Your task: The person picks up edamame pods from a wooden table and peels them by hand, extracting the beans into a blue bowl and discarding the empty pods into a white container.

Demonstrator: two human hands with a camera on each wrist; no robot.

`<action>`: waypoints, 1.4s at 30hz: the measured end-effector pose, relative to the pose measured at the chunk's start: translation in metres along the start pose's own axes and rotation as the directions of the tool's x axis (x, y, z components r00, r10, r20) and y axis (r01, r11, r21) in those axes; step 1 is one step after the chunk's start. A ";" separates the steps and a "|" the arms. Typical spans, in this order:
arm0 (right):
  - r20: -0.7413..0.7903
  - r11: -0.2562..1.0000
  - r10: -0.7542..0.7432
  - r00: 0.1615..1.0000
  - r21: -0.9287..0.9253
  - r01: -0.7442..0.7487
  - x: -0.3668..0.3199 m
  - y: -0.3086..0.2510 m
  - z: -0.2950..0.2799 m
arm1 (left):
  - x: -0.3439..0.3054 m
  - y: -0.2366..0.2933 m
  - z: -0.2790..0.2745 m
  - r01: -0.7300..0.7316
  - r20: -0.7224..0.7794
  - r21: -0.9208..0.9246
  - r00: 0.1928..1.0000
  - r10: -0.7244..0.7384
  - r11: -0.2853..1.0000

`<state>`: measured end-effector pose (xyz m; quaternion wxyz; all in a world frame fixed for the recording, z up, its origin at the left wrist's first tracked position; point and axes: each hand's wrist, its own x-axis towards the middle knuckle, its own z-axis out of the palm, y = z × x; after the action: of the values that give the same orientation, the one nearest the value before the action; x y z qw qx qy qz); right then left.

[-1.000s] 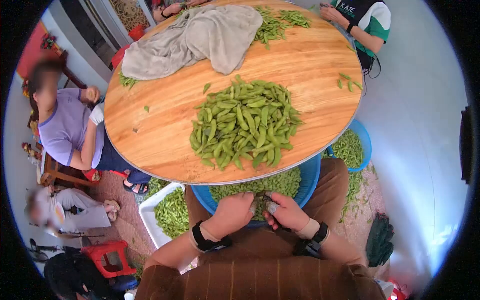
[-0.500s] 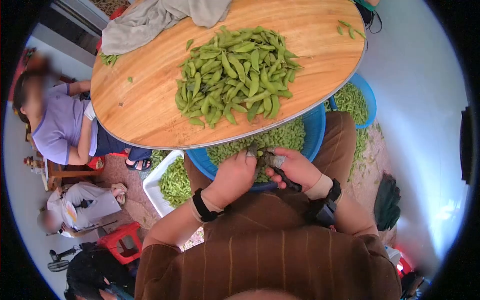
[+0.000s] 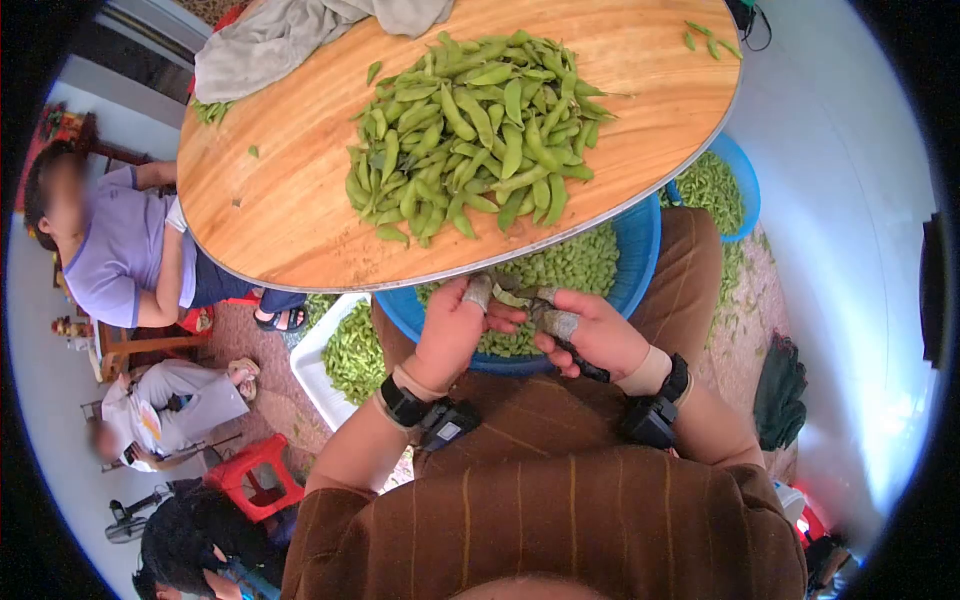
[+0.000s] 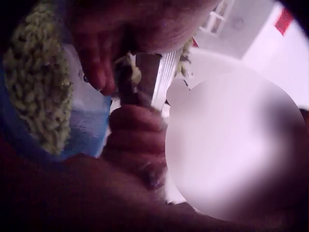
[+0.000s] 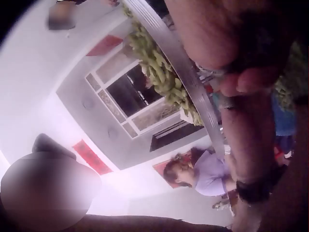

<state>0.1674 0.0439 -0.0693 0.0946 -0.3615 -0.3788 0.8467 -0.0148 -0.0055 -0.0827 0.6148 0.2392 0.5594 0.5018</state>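
Note:
Over a blue basin (image 3: 640, 255) of shelled green beans (image 3: 575, 265), both hands meet at a soybean pod (image 3: 510, 297), pale and partly hidden. My left hand (image 3: 450, 330) pinches it with a grey-wrapped thumb; its other fingers reach out loosely beneath. My right hand (image 3: 600, 340) has its grey-wrapped thumb at the pod's other end. Its fingers curl round a dark slender tool (image 3: 588, 368) that lies along the palm; I cannot tell what kind. Just beyond the basin, a pile of whole pods (image 3: 470, 140) lies on the round wooden table (image 3: 300, 200).
The table's metal edge overhangs the basin. A white tray (image 3: 310, 360) of pods stands on the floor at left, a second blue tub (image 3: 745, 180) at right. A grey cloth (image 3: 270, 45) lies on the table. A person in purple (image 3: 120, 250) sits at left; a red stool (image 3: 255, 480) stands lower left.
The head view has tilted down, so the table sits higher in it. My hands have stayed together over the basin; the left fingers have spread and more of the pod shows between the thumbs.

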 end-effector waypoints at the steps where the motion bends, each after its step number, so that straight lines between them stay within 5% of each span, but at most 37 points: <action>1: 0.004 0.999 -0.003 1.000 0.047 0.003 0.000 0.003 -0.002 | 0.003 -0.001 -0.005 0.002 -0.002 -0.001 1.000 -0.002 1.000; 6: -0.097 0.998 -0.011 0.995 0.058 0.016 -0.006 0.008 -0.012 | 0.011 -0.002 -0.018 0.050 -0.059 -0.200 0.996 -0.063 0.979; 9: -0.093 0.994 -0.055 0.994 -0.103 0.046 -0.004 0.015 -0.026 | 0.008 -0.007 -0.012 0.112 0.060 -0.090 0.992 -0.107 0.990; 10: -0.233 0.953 -0.148 0.961 -0.293 0.076 -0.004 0.015 -0.028 | 0.007 -0.007 -0.011 0.110 0.060 -0.092 0.993 -0.105 0.990; 11: -0.344 0.876 -0.264 0.901 -0.476 0.075 -0.003 0.013 -0.032 | 0.005 -0.006 -0.009 0.079 0.146 0.117 0.985 -0.096 0.990; 12: -0.343 0.740 -0.448 0.826 -0.660 0.128 -0.002 0.011 -0.036 | 0.003 -0.004 -0.008 0.028 0.230 0.318 0.968 -0.105 0.948; 15: -0.183 0.589 -0.589 0.787 -0.764 0.264 -0.003 -0.002 -0.029 | -0.003 0.005 0.001 -0.104 0.321 0.506 0.944 -0.075 0.856; 20: -0.024 0.428 -0.590 0.807 -0.857 0.287 0.004 -0.013 -0.015 | -0.010 0.011 0.005 -0.168 0.353 0.549 0.935 -0.045 0.819; 24: -0.032 0.447 -0.569 0.821 -0.851 0.276 0.010 -0.006 -0.019 | -0.015 0.014 -0.001 -0.046 0.282 0.548 0.950 -0.133 0.835; 26: -0.007 0.161 -0.673 0.739 -0.977 0.138 0.019 0.003 -0.025 | -0.016 0.012 -0.001 -0.010 0.261 0.509 0.955 -0.143 0.861; 29: 0.021 0.105 -0.774 0.633 -0.981 0.160 0.020 -0.002 -0.035 | -0.015 0.012 -0.002 -0.045 0.233 0.504 0.969 -0.086 0.862; 31: 0.055 0.120 -0.802 0.595 -0.960 0.252 0.012 -0.006 -0.023 | -0.014 0.006 -0.006 -0.098 0.209 0.523 0.978 -0.015 0.847; 32: 0.108 0.129 -0.735 0.670 -0.947 0.294 0.008 -0.008 -0.019 | -0.013 0.006 -0.006 -0.101 0.208 0.522 0.978 -0.012 0.847; 34: 0.207 0.104 -0.645 0.736 -0.930 0.353 0.014 -0.002 -0.023 | -0.012 0.005 -0.003 -0.315 0.313 0.712 0.943 0.118 0.628; 38: 0.212 0.183 -0.583 0.784 -0.906 0.382 0.013 -0.002 -0.025 | -0.013 0.007 -0.006 -0.466 0.425 0.779 0.884 0.194 0.419; 40: 0.109 0.416 -0.528 0.842 -0.831 0.369 0.008 -0.006 -0.022 | -0.016 0.007 -0.009 -0.205 0.405 0.556 0.913 -0.047 0.806; 41: 0.110 0.416 -0.528 0.842 -0.831 0.369 0.009 -0.006 -0.024 | -0.020 0.009 -0.007 -0.205 0.404 0.556 0.914 -0.046 0.806; 42: -0.014 0.690 -0.372 0.928 -0.673 0.267 0.010 -0.007 -0.027 | -0.025 0.013 -0.003 -0.097 0.366 0.426 0.928 -0.073 0.899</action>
<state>0.1776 0.0684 -0.0818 0.1351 -0.3620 -0.7018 0.5985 -0.0191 -0.0235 -0.0608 0.6370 0.4653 0.5291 0.3128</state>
